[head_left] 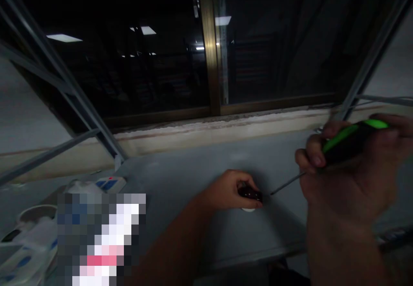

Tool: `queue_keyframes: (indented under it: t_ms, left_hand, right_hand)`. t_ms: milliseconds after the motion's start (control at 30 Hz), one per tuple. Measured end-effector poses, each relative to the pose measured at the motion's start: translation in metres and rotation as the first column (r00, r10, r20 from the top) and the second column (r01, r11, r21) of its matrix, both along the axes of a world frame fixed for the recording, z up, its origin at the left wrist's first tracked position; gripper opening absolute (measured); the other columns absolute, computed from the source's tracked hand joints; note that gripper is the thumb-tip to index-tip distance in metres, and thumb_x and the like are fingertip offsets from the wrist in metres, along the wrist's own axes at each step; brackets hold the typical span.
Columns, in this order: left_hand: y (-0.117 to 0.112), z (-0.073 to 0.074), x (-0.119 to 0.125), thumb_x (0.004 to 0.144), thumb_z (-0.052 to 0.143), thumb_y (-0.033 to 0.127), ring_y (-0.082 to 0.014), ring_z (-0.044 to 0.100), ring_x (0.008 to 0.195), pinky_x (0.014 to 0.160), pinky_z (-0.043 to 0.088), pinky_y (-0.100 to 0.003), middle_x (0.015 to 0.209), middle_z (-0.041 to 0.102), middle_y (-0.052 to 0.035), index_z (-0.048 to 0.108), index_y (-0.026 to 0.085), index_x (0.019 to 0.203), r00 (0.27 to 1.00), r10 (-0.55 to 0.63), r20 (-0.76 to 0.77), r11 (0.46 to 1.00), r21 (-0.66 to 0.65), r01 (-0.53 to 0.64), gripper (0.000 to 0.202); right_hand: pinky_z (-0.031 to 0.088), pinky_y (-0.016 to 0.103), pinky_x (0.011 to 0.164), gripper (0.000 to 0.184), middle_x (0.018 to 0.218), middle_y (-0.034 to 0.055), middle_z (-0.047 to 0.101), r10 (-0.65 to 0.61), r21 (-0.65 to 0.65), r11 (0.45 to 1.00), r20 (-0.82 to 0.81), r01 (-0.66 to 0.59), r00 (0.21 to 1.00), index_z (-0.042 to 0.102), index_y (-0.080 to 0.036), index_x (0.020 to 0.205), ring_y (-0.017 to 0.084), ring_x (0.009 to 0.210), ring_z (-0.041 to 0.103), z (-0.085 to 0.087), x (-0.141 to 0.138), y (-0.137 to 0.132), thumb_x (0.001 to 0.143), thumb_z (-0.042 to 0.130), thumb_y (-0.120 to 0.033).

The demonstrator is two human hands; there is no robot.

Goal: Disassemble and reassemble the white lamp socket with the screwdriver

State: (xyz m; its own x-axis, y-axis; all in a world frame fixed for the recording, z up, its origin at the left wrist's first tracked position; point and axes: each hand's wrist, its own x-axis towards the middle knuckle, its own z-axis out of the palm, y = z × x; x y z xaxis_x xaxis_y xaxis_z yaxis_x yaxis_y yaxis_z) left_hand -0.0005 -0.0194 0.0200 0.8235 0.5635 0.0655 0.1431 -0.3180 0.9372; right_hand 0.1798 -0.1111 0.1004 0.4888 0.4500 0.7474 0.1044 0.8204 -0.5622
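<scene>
My left hand (pixel 230 189) is closed round a small dark piece (pixel 251 194) with light dots along it, holding it low over the grey surface. Something white and rounded shows just under that piece; its kind is not clear. In my right hand (pixel 350 165) is a screwdriver (pixel 350 142) with a black and green handle, fingers wrapped round the grip. Its thin shaft slants down to the left, and the tip stops a short way right of the dark piece, apart from it.
A grey tabletop (pixel 180 165) runs up to a window ledge (pixel 206 133). Metal frame posts (pixel 93 118) rise at left and right. A power strip (pixel 111 183) with a red light and plastic bags (pixel 40 234) lie at the left. Part of the lower left is pixelated.
</scene>
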Motion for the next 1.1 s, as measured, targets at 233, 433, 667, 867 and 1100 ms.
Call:
queue_keyframes:
  t_ms: [233,433,667,867,1100]
  left_hand:
    - [-0.001,-0.006,0.006,0.069,0.087,0.033,-0.0137,0.063,0.075,0.067,0.047,-0.024,0.082,0.069,-0.0035,0.067,0.013,0.089,0.996,-0.07,-0.045,0.995,-0.072,0.067,0.034]
    - [-0.002,-0.005,0.006,0.07,0.087,0.032,-0.0129,0.061,0.074,0.067,0.047,-0.024,0.081,0.067,-0.0023,0.065,0.013,0.086,0.997,-0.074,-0.039,0.993,-0.098,0.07,0.033]
    - [0.0,-0.006,0.009,0.071,0.085,0.031,-0.0127,0.06,0.073,0.067,0.046,-0.025,0.078,0.065,-0.0007,0.064,0.015,0.084,0.995,-0.09,-0.043,0.994,-0.072,0.087,0.03]
    - [0.001,-0.007,0.009,0.075,0.083,0.03,-0.015,0.063,0.078,0.071,0.048,-0.027,0.085,0.069,-0.0039,0.066,0.013,0.09,0.992,-0.122,-0.044,0.992,-0.03,0.12,0.028]
    - [0.001,-0.008,0.009,0.076,0.082,0.03,-0.0146,0.062,0.077,0.071,0.048,-0.027,0.085,0.067,-0.0034,0.067,0.014,0.092,0.991,-0.132,-0.032,0.991,-0.019,0.131,0.027]
  right_hand:
    - [0.029,0.021,0.036,0.012,0.084,-0.0037,0.054,0.266,0.024,0.963,-0.24,-0.268,0.934,0.048,-0.035,0.103,0.01,0.047,0.044,-0.003,-0.031,0.017,0.096,0.057,-0.033]
    - [0.027,0.022,0.036,0.018,0.085,-0.0033,0.053,0.226,-0.047,0.97,-0.208,-0.24,0.952,0.046,-0.036,0.104,0.01,0.046,0.043,-0.011,-0.031,0.028,0.094,0.06,-0.041]
    - [0.029,0.023,0.036,0.016,0.086,-0.0022,0.05,0.147,-0.122,0.98,-0.097,-0.158,0.984,0.044,-0.037,0.107,0.01,0.046,0.04,-0.016,-0.036,0.031,0.097,0.055,-0.042]
    - [0.051,0.029,0.049,0.019,0.086,-0.0006,0.055,0.156,-0.088,0.984,-0.007,-0.156,0.988,0.056,-0.035,0.101,0.016,0.063,0.057,-0.014,-0.037,0.027,0.088,0.07,-0.04]
    - [0.044,0.027,0.046,0.021,0.078,0.0005,0.061,0.456,-0.156,0.877,-0.025,-0.454,0.89,0.063,-0.028,0.101,0.014,0.056,0.055,-0.01,-0.039,0.025,0.099,0.05,-0.045]
